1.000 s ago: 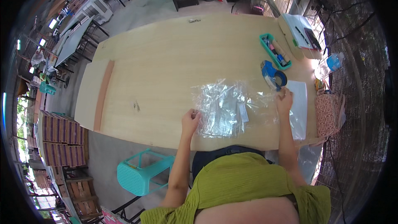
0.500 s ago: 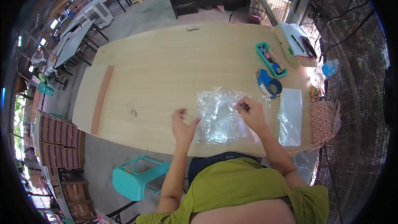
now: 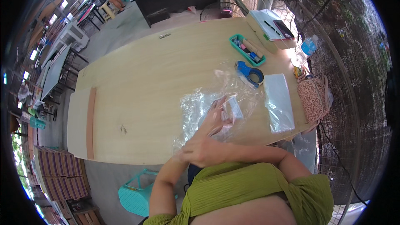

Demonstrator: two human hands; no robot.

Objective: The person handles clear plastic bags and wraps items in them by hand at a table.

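1. Nearest: right hand (image 3: 201,150) crossed over the left wrist, fingers curled by the near edge of the clear plastic film (image 3: 192,105); I couldn't tell whether they gripped it.
2. Left hand (image 3: 213,118) was loosely open amid the film, which lay crumpled on the table (image 3: 137,79).
3. Film looked light, limp, slippery, easily creased; a pinch at a loose edge seemed best.
4. Beyond: blue tape dispenser (image 3: 245,71).

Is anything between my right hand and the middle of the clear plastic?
Yes, your left hand, spread at the middle of the clear plastic. Your right hand is nearer your body, crossed over the left forearm.
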